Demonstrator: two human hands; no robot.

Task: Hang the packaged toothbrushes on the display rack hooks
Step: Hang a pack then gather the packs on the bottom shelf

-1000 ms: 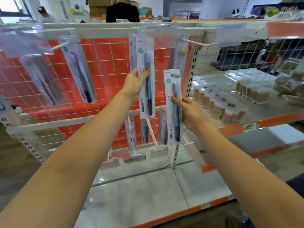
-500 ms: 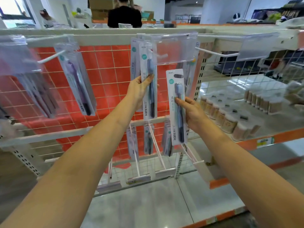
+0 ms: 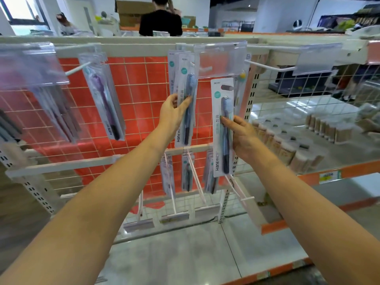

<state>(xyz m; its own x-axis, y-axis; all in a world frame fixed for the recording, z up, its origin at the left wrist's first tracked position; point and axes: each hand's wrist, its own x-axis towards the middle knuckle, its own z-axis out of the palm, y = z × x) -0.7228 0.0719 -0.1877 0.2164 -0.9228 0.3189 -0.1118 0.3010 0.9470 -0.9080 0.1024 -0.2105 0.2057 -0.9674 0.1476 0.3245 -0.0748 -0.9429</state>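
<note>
My left hand [image 3: 172, 114] pinches a packaged blue toothbrush [image 3: 186, 83] whose top sits up at the centre hook [image 3: 202, 69] under a clear price-tag holder [image 3: 220, 58], in front of other packs hanging there. My right hand [image 3: 240, 133] grips a second packaged toothbrush [image 3: 223, 103], upright and free in the air, to the right of and lower than that hook. Whether the left pack's hole is on the hook is hidden by the tag holder.
A purple toothbrush pack [image 3: 104, 99] hangs on the left hook. A bare hook [image 3: 269, 67] juts out at the right. A lower row of hooks carries more packs [image 3: 187, 173]. Cotton swab tubs [image 3: 287, 145] fill the right shelf. A person [image 3: 160, 21] stands behind the rack.
Both hands have stayed about where they were on the rack, each keeping its pack; the right pack has edged up a little. The camera has tilted up slightly.
</note>
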